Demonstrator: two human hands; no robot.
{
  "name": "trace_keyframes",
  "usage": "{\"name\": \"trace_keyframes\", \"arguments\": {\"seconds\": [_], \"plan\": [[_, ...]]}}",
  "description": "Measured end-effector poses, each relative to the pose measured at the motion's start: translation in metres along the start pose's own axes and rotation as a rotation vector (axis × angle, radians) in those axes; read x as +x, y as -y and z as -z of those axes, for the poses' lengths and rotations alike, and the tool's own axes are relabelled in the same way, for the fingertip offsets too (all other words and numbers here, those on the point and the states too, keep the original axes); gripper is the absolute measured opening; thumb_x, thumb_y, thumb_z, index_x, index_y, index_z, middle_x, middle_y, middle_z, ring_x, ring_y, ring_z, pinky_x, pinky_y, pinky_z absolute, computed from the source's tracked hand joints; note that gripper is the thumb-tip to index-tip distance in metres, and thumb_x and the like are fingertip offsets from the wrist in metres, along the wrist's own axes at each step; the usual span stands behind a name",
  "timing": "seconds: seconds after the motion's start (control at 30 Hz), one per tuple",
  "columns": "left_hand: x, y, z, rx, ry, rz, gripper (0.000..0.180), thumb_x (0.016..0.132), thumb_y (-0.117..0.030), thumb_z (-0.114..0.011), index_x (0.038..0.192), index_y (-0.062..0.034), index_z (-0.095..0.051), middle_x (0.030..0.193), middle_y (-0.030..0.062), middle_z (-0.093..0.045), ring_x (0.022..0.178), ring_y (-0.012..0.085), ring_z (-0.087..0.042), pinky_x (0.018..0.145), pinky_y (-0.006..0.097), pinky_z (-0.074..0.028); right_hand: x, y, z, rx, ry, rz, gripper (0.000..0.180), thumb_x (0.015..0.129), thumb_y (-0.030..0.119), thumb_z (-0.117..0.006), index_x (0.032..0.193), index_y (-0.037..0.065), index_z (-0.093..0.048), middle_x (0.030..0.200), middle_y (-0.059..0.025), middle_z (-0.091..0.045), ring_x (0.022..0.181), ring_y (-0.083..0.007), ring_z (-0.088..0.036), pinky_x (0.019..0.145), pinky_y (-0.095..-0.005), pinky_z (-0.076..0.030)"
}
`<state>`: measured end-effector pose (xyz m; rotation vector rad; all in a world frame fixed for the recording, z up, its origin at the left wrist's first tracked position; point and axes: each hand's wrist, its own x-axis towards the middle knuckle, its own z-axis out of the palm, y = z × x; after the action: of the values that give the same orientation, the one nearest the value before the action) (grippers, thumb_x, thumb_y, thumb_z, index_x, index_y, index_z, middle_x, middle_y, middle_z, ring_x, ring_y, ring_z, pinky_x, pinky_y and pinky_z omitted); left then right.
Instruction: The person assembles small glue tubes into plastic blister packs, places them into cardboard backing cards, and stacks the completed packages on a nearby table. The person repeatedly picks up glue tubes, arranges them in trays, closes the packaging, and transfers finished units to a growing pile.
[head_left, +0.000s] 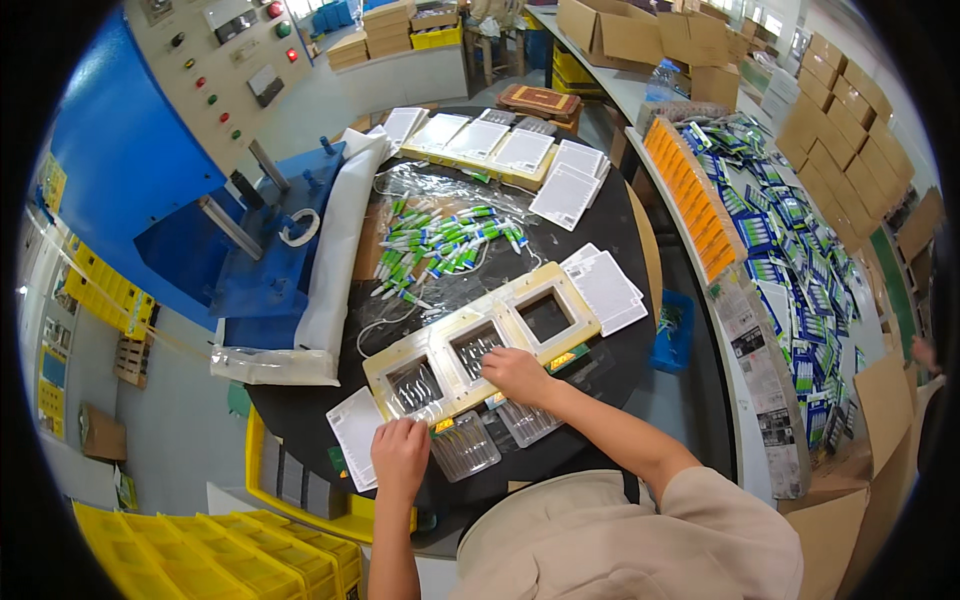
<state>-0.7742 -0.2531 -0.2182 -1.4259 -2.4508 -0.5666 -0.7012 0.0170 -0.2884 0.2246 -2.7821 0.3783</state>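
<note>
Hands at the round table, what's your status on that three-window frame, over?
Left hand at cream frame, near-left edge. Right hand at its middle window. Frame on black table; clear plastic trays close along near side.

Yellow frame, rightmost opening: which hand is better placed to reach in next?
Right, probably. The right hand is at the middle opening, next to the rightmost opening; the left hand is at the yellow frame's near left corner, farther off.
</note>
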Motion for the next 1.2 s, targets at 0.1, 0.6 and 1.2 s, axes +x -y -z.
{"name": "trace_keyframes", "arguments": {"seconds": [0.1,0.6,1.2], "plan": [[0.008,0.031,-0.036,0.005,0.035,0.035,0.007,0.081,-0.010,-0.072,0.086,-0.0083,-0.069,0.090,0.0083,-0.066,0.085,0.0295,-0.063,0.075,0.041,-0.049,-0.003,-0.008,-0.005,0.084,-0.061,0.035,0.009,0.085,0.014,-0.067,0.090,0.007,-0.070,0.087,-0.0045,-0.062,0.087,-0.0241,-0.062,0.076,-0.0373,-0.053],[0.017,-0.023,-0.026,-0.266,0.158,0.139,0.044,0.075,-0.034,-0.085,0.105,-0.0064,-0.070,0.104,0.0113,-0.067,0.101,0.0320,-0.062,0.089,0.043,-0.048,-0.091,0.013,0.049,0.237,0.435,0.075,0.036,0.070,0.029,-0.085,0.093,0.007,-0.068,0.094,-0.0060,-0.064,0.097,-0.0276,-0.064,0.080,-0.0404,-0.051],[-0.027,-0.159,-0.124,-0.305,-0.182,0.526,0.105,0.064,-0.028,-0.095,0.150,-0.0024,-0.039,0.143,0.0213,-0.049,0.128,0.0403,-0.051,0.107,0.044,-0.044,-0.092,-0.010,0.099,0.638,-0.051,0.007,0.006,0.084,0.012,-0.071,0.087,0.007,-0.071,0.091,-0.0061,-0.066,0.087,-0.0270,-0.065,0.072,-0.0386,-0.055]]}}
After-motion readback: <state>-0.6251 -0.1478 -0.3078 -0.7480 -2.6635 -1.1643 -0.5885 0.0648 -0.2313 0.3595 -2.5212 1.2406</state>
